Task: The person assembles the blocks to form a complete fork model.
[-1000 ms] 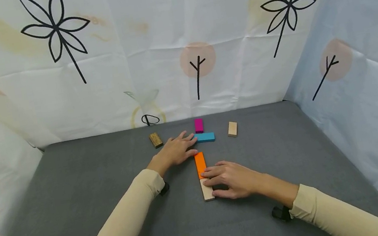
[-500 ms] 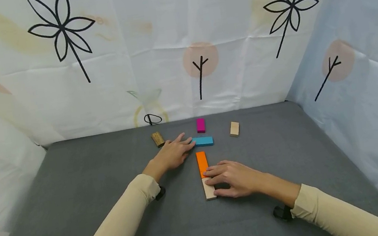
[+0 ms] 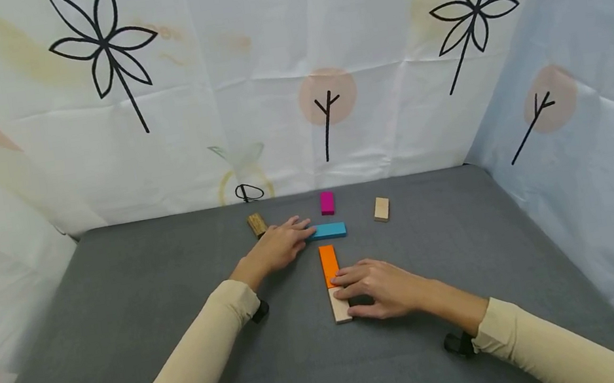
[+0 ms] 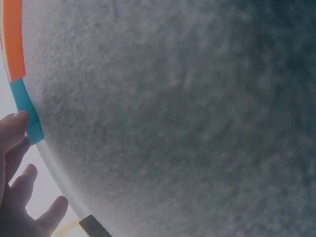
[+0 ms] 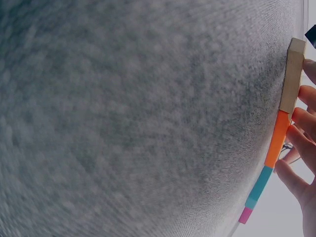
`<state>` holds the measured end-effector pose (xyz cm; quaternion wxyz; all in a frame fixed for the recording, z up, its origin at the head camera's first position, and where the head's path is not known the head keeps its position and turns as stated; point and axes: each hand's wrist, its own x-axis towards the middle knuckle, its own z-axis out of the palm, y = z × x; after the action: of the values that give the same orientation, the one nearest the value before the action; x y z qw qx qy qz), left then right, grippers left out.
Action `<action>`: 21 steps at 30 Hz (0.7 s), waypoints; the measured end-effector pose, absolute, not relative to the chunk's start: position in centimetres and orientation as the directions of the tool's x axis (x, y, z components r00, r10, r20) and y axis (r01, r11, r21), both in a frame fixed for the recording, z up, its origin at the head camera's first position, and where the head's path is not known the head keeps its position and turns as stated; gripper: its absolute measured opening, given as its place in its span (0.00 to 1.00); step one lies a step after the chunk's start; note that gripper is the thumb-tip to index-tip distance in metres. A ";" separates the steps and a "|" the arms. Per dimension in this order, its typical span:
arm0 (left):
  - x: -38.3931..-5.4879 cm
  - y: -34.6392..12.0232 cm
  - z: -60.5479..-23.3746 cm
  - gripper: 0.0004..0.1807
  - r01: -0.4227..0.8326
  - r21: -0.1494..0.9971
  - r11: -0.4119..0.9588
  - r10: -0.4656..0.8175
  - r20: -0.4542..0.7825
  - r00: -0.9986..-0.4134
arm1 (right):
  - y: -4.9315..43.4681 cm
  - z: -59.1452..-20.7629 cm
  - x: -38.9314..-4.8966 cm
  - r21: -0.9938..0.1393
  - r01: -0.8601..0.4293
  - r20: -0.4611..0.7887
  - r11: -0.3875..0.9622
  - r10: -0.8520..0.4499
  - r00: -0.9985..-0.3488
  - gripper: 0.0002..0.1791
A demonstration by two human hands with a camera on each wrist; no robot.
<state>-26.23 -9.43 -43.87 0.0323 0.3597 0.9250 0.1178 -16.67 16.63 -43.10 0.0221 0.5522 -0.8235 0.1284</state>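
In the head view, the left hand (image 3: 279,246) touches the left end of a blue block (image 3: 329,231) with its fingertips. Its other fingers are spread, and they show apart from the block in the left wrist view. The blue block lies crosswise. Nearer the person, an orange block (image 3: 329,266) and a plain wooden block (image 3: 340,309) lie end to end in a line. The right hand (image 3: 380,288) rests its fingertips on these two near their seam. Its thumb is at the right side of the wooden block. In the right wrist view, several fingers line the blocks' edge.
A magenta block (image 3: 327,203) lies just beyond the blue one. A brown mottled block (image 3: 257,224) sits beyond the left hand, partly hidden by it. Another plain wooden block (image 3: 381,209) lies at the back right. A printed cloth (image 3: 272,117) hangs behind the grey table (image 3: 470,246).
The left hand has shifted the blue block slightly left and toward the person, away from the magenta block. The right hand stays on the orange and wooden blocks. The head view has shifted a little.
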 end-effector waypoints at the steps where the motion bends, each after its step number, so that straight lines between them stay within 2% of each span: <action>1: -26.2 -9.4 -44.0 0.25 0.659 0.237 0.714 0.675 0.017 -0.737 | 16.7 -43.1 -16.7 -0.187 -0.915 0.177 0.358 -0.904 -0.390 0.21; 9: -25.8 -9.4 -43.9 0.25 0.651 0.228 0.724 0.673 -0.025 -0.739 | 16.7 -43.2 -16.7 -0.183 -0.915 0.177 0.359 -0.903 -0.390 0.20; 21: -24.7 -9.7 -44.0 0.26 0.663 0.243 0.708 0.688 -0.024 -0.725 | 16.7 -43.1 -16.6 -0.191 -0.914 0.179 0.358 -0.903 -0.392 0.20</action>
<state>-24.68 -9.74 -43.98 0.0564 0.3662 0.9224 0.1094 -16.63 16.67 -43.07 0.0213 0.5511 -0.8239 0.1304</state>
